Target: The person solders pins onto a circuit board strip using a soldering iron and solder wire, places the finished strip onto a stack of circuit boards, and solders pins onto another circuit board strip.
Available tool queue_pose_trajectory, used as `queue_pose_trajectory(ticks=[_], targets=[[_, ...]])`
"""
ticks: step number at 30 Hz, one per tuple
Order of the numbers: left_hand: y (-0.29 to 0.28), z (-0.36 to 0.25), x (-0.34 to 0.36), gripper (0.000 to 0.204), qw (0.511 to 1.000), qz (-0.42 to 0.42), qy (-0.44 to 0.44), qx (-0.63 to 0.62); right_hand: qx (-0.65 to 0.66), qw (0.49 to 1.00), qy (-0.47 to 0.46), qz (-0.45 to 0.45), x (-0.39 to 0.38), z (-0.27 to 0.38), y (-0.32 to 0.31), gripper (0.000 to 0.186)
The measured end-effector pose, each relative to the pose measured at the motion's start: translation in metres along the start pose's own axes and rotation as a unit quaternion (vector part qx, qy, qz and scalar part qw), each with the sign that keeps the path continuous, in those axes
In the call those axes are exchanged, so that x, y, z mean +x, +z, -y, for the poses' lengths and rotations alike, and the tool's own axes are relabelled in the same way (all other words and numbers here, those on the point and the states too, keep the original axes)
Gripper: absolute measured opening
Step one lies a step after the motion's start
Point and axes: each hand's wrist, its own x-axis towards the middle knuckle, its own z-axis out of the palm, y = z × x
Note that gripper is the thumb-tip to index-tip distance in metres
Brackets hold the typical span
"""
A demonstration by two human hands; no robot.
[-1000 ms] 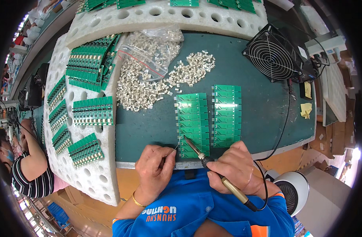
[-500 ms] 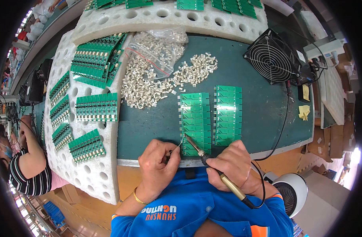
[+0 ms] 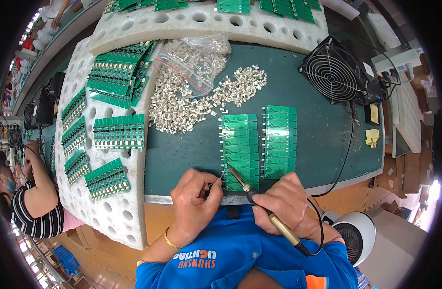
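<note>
View shifted, iron [image 3: 284, 230] over green worktop [image 3: 322, 139], fan [image 3: 331, 74]

The board [image 3: 240, 150] is a green panel of joined strips, pins along its left edge, lying flat on the table [image 3: 317, 144] near its front edge. The iron [image 3: 251, 194], dark-gripped with a brassy handle, is held slanting, tip at the board's left side. The wire [image 3: 223, 175], thin and silvery, is held with one end near that tip.
</note>
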Motion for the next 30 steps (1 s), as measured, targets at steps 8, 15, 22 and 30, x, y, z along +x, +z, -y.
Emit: queue_pose_trajectory(ticks=[8, 15, 22, 30], targets=[[-0.0006, 0.0009, -0.0001, 0.007, 1.0, 0.003, -0.001, 0.001, 0.01, 1.0, 0.013, -0.002, 0.0005, 0.0005, -0.0006, 0.03], [0.0006, 0.0011, 0.0016, 0.007, 1.0, 0.006, -0.001, 0.007, 0.01, 1.0, 0.014, 0.001, 0.0013, 0.0011, -0.001, 0.03], [-0.0023, -0.0007, 0.006, 0.007, 1.0, 0.026, 0.003, 0.013, 0.025, 0.999, 0.014, 0.019, 0.0041, 0.0013, -0.0044, 0.03], [-0.0014, -0.0001, 0.0057, 0.006, 1.0, 0.019, 0.002, 0.007, 0.024, 0.999, 0.022, -0.002, 0.005, 0.0002, -0.0017, 0.03]])
